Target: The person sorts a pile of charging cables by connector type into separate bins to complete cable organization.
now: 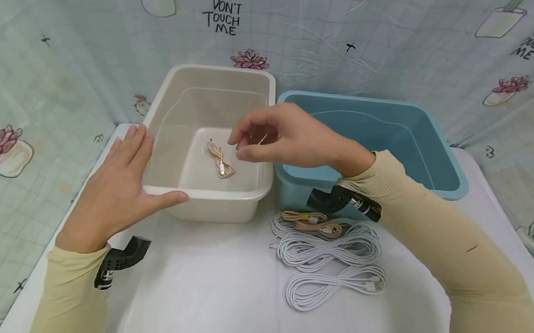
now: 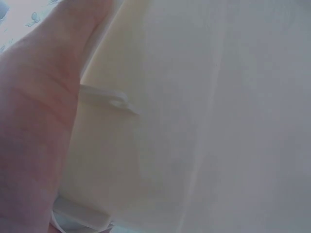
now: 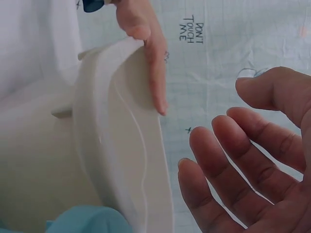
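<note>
My left hand [image 1: 114, 191] rests on the near left corner of a cream bin [image 1: 213, 195], fingers straight along its side and thumb over the front rim. Inside that bin lies a coiled beige cable [image 1: 220, 160] with a white plug end. Above the bin's right rim hovers my right hand [image 1: 297, 137], its fingers loosely bent. In the right wrist view the right hand [image 3: 257, 160] has nothing between its fingers and thumb, with the left hand [image 3: 155, 63] farther off at the bin's edge. The left wrist view shows mostly the hand's side and the bin's pale outer wall [image 2: 107, 145].
A blue bin [image 1: 382, 136] stands right beside the cream one. In front of it on the white table [image 1: 210, 287] lie coiled beige cables [image 1: 312, 222] and bundled white cables [image 1: 331, 245]. Printed cloth [image 1: 306, 28] hangs behind and at the sides.
</note>
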`<act>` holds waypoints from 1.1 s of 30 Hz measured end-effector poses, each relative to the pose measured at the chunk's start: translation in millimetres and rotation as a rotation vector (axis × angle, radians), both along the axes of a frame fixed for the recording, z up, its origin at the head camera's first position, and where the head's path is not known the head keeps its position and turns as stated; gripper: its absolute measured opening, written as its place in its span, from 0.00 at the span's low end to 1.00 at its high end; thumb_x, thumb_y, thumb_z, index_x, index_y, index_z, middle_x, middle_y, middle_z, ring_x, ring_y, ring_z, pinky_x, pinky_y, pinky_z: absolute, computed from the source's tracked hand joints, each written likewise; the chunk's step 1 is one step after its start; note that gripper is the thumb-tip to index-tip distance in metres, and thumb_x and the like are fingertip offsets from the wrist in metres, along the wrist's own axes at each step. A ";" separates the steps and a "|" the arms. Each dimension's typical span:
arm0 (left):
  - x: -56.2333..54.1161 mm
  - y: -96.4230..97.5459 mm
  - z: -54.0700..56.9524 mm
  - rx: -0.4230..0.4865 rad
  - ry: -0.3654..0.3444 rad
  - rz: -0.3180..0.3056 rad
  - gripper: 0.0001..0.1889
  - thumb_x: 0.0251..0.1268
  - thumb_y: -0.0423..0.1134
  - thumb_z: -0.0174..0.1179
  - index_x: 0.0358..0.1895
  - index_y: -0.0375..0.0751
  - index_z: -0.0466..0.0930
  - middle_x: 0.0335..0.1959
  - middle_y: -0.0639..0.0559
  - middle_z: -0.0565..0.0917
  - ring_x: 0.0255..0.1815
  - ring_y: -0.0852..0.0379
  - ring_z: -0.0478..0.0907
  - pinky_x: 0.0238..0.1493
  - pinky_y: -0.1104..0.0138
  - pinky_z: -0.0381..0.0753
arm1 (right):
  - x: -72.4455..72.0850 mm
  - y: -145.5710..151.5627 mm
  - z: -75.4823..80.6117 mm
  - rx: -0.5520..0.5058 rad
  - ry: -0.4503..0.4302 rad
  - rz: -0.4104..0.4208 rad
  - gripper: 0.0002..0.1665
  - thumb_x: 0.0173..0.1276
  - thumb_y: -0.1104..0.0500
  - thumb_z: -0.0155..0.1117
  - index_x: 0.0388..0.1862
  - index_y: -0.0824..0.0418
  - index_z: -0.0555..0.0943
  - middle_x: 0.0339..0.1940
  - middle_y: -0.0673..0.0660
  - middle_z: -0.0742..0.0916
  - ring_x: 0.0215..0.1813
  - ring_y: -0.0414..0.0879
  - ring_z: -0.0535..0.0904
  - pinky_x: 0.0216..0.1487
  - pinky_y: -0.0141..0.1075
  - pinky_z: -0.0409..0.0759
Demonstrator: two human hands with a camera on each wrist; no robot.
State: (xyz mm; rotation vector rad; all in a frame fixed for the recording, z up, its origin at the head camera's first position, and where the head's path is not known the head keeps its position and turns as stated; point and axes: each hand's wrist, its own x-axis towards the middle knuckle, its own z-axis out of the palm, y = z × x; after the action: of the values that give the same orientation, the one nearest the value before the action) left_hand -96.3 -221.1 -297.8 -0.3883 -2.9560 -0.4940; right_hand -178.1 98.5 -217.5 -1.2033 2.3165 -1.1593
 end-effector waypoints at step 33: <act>2.0 -1.3 -4.9 0.044 0.070 -0.044 0.67 0.52 0.67 0.74 0.85 0.37 0.42 0.87 0.36 0.45 0.89 0.37 0.41 0.90 0.50 0.36 | 62.5 47.2 -40.9 -0.091 0.349 0.101 0.09 0.66 0.59 0.73 0.45 0.55 0.87 0.37 0.45 0.88 0.41 0.35 0.82 0.45 0.28 0.86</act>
State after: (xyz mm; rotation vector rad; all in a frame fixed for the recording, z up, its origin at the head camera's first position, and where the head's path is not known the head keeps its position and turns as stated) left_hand -94.3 -222.4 -302.7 -0.4568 -2.8695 -0.5385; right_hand -115.6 145.7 -258.5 -1.6515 2.4296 -1.1035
